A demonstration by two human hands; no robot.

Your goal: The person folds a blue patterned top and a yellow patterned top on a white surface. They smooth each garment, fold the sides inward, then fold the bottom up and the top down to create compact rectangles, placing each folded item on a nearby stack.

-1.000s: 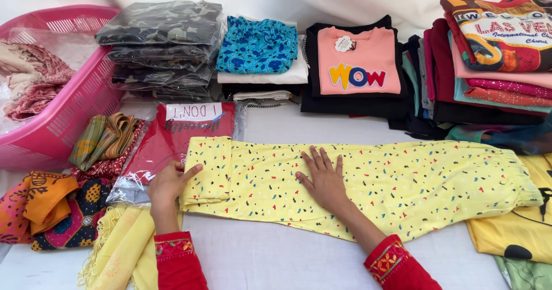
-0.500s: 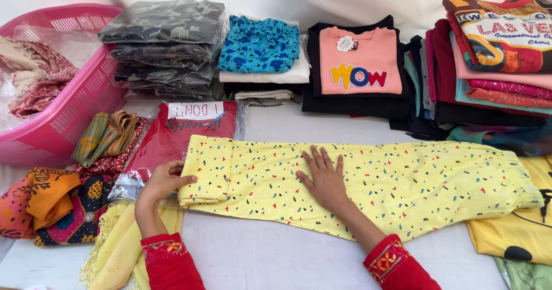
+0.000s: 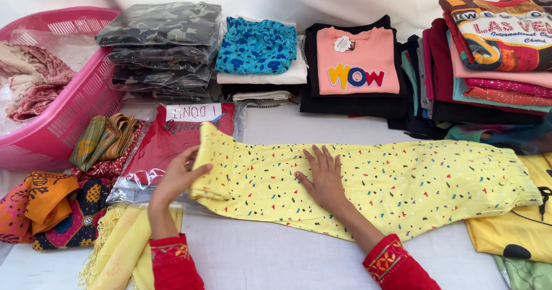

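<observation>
Yellow trousers [image 3: 402, 186], speckled print, laid flat across the centre of the frame on a white table [image 3: 276, 261], cuffs toward the right. Left hand [image 3: 175, 178], centre left, fingers curled around the folded waist end, lifting it slightly. Right hand [image 3: 323, 178], centre, fingers spread, palm pressed flat on the fabric. Red packet [image 3: 167, 146] in clear wrap beneath the waist end. Pink basket [image 3: 63, 123], upper left. Camouflage stack [image 3: 161, 48] and blue garment [image 3: 256, 45], upper centre. Pink shirt [image 3: 356, 68] beside them.
</observation>
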